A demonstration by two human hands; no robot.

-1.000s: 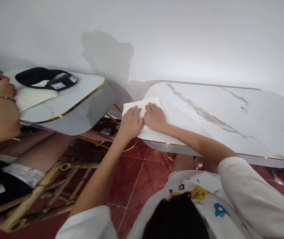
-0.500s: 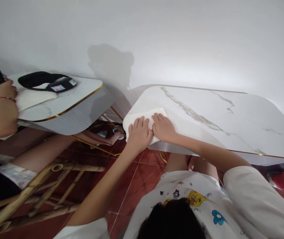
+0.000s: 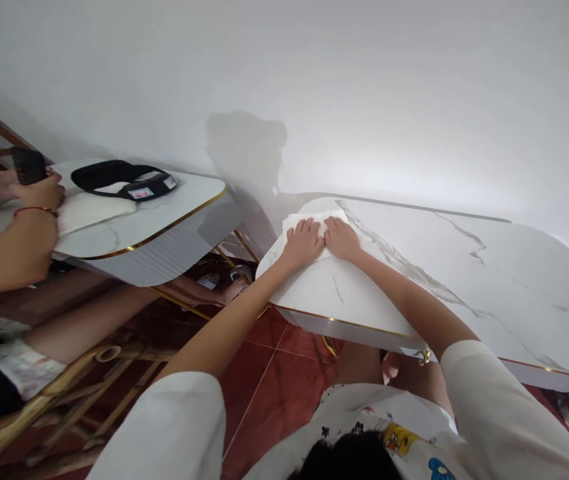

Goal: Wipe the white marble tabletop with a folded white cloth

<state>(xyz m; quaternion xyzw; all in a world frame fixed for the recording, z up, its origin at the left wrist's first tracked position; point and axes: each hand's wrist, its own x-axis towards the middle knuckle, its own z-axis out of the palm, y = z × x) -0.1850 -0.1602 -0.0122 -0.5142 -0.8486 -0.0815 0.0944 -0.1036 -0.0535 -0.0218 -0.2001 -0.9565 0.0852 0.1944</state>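
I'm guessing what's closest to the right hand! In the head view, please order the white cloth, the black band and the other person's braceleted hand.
1. white cloth: right under the right hand, touching.
2. black band: on the neighbouring table, to the left.
3. other person's hand: farthest left, by that table's edge.

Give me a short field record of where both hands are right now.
left hand: flat, palm down on cloth
right hand: flat on cloth, close beside left hand
cloth: white, at far left corner of table
table: white marble top, gold rim
nearby: second table to the left, black strap on it; another person's hand at its far side
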